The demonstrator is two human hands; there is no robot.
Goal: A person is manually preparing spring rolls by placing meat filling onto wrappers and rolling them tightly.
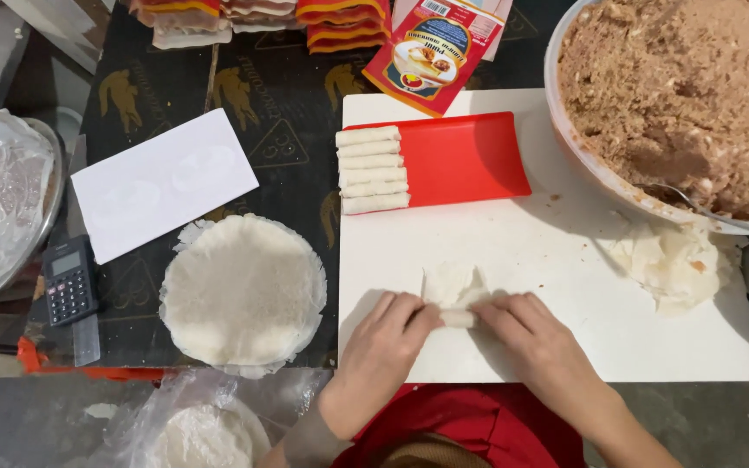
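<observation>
Wrapper (pixel 451 284) half rolled on white board (pixel 565 260); we press left hand (pixel 389 334) and right hand (pixel 530 334) on roll (pixel 459 318), next pushing toward 12 o'clock.

Bare white board (pixel 565 260) ahead (red tray (pixel 465 160), filling bowl (pixel 565 130) beyond).

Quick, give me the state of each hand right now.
Left hand: fingers curled down on the left end of the wrapper roll, pressing it.
Right hand: fingers curled down on the roll's right end, same grip.
</observation>
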